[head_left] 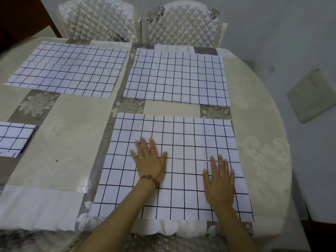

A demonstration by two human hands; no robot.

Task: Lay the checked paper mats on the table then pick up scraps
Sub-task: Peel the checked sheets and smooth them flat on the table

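Note:
Three white paper mats with dark checked lines lie flat on the table (65, 142): one at the far left (69, 70), one at the far right (176, 77), one near me (181, 139). My left hand (150, 159), with a red bead bracelet at the wrist, rests flat on the near mat, fingers spread. My right hand (220, 182) lies flat on the same mat, closer to its right edge. Neither hand holds anything. A folded checked mat (14, 138) lies at the left edge, partly cut off by the frame.
The table wears a cream and grey floral cloth under clear plastic. Two quilted chairs (100, 19) (183, 22) stand at its far side. A flat cream pad (312, 95) lies on the floor to the right. A small dark speck (56, 160) sits on the cloth.

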